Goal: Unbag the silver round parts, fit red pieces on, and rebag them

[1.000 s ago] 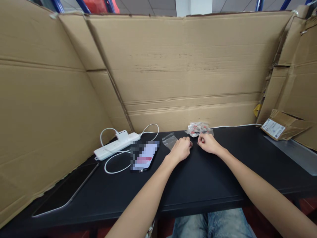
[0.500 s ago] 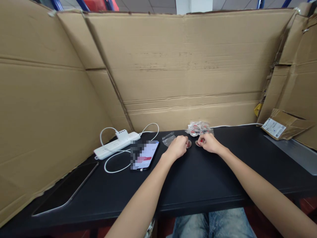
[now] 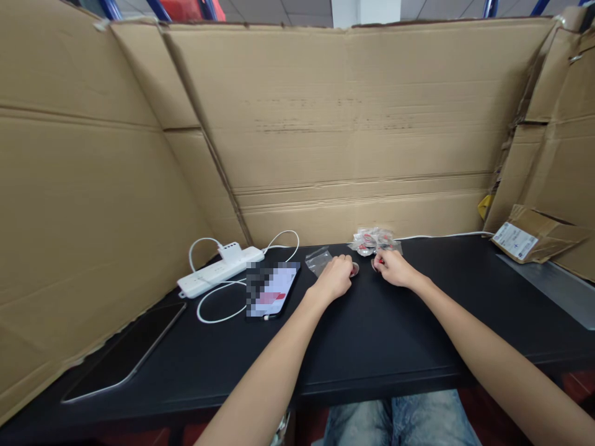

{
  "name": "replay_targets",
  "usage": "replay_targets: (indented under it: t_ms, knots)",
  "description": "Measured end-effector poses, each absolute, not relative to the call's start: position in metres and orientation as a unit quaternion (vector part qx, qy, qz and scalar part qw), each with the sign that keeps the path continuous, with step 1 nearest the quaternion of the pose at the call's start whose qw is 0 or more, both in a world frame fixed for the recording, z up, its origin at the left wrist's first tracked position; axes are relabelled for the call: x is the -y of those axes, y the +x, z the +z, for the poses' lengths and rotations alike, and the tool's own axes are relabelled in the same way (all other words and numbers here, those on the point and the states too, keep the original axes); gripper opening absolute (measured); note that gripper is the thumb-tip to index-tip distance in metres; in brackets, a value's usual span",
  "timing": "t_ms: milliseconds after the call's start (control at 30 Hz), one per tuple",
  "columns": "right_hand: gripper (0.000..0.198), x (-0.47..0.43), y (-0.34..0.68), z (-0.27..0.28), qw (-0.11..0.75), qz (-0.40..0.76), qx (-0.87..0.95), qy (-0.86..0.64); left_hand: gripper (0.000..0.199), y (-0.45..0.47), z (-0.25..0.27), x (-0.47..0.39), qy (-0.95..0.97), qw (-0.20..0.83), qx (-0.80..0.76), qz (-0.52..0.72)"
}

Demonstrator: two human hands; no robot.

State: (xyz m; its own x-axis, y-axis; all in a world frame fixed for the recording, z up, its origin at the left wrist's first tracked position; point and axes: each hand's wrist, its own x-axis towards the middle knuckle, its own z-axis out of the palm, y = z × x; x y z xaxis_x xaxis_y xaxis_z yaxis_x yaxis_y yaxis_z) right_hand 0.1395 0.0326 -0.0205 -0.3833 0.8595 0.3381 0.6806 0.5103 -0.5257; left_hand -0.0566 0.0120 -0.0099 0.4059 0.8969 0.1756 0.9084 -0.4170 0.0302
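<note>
My left hand (image 3: 335,276) is closed, its fingertips on a small round disc (image 3: 355,269) with a clear edge at the table surface. Across a short gap, my right hand (image 3: 394,267) pinches a similar small round piece with red on it (image 3: 378,264); the fingers cover much of it. Beside my left hand lies a clear plastic zip bag (image 3: 318,261). Just beyond my right hand sits a pile of small clear packets (image 3: 372,240) with red bits inside. What exactly the round pieces are is too small to tell.
A phone (image 3: 279,291) with a lit screen lies left of my left arm, cabled near a white power strip (image 3: 218,272). A dark tablet-like panel (image 3: 125,353) is at the left. An opened cardboard packet (image 3: 534,232) stands far right. Cardboard walls (image 3: 353,124) enclose the black table (image 3: 372,347).
The right hand's round piece now looks tilted up, more edge-on, at the fingers. My left hand stays almost where it was. The whole view has shifted very slightly.
</note>
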Motion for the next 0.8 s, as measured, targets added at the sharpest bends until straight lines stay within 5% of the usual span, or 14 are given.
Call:
replay_targets:
  t_ms: [167,800]
  knots:
    - [0.018,-0.031,0.139,-0.019,0.325,0.173,0.799,-0.475,0.019,-0.054,-0.009,-0.010,-0.829,0.038,0.550,-0.098]
    - [0.014,-0.029,0.137,-0.014,0.345,0.149,0.792,-0.481,0.045,-0.048,-0.003,-0.003,-0.800,0.047,0.580,-0.149]
